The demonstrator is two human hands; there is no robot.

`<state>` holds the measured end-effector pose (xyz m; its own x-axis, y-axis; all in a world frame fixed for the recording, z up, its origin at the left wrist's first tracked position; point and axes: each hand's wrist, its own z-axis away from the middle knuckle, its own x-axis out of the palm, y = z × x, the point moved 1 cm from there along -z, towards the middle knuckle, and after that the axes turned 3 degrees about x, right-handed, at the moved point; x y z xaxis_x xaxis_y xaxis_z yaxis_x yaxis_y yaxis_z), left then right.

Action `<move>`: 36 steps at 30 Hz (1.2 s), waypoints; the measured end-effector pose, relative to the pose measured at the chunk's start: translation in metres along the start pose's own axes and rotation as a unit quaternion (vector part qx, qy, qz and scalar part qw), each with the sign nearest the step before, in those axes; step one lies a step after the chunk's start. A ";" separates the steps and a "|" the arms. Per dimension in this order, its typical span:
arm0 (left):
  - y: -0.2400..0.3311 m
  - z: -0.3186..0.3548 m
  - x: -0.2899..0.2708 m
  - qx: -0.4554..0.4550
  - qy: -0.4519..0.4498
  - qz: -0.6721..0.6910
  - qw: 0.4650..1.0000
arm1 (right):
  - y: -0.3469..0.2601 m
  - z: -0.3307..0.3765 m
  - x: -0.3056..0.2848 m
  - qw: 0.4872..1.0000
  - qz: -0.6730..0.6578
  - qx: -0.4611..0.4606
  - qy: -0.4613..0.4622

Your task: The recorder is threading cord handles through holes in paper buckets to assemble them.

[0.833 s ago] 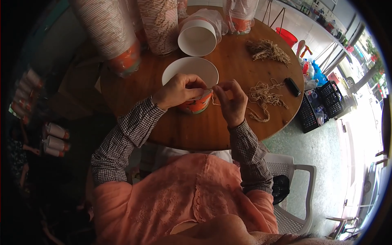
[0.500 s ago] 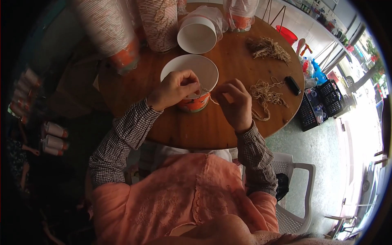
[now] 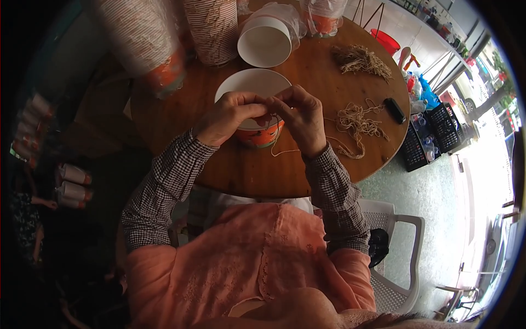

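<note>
Our left hand (image 3: 227,116) and right hand (image 3: 300,116) meet fingertip to fingertip over the near rim of a white paper bowl (image 3: 253,104), both pinched shut on what we take to be a thin piece of twine (image 3: 285,151), whose loose tail curls pale on the table below the right wrist; the exact pinch point is hidden by our own knuckles. The bowl stands upright at the middle of the round wooden table (image 3: 230,170), its wall banded orange near the base, its inside smooth and matte. The risk, as we judge it, is that the light bowl tips or skids if the pull goes sideways, since nothing but our fingers steadies it (thin paper also tears at the rim), and the fibrous, slippery twine could slide out of so small a pinch. Further out lies a tangled heap of cut strings (image 3: 356,122), a frayed bundle of straw-coloured fibre (image 3: 361,59), a small black lighter-like object (image 3: 394,109), another upturned white bowl (image 3: 264,48) and tall ribbed stacks of nested bowls (image 3: 211,27).
</note>
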<state>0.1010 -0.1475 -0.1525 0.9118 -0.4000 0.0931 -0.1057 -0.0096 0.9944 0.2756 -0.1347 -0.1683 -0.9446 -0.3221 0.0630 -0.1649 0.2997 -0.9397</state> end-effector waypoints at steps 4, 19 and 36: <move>-0.002 0.000 0.004 0.016 0.020 -0.036 0.999 | 0.006 0.000 -0.002 1.000 -0.024 0.008 0.008; -0.006 0.006 0.003 0.063 0.057 -0.079 0.993 | 0.022 0.020 0.004 0.973 0.180 -0.104 0.103; 0.004 0.007 0.005 0.034 0.043 -0.120 0.991 | 0.013 0.024 0.010 0.966 0.156 -0.154 0.134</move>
<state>0.1019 -0.1560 -0.1485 0.9439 -0.2992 -0.1395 0.0951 -0.1585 0.9828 0.2707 -0.1559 -0.1878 -0.9947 0.0587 -0.0841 0.1025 0.6119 -0.7843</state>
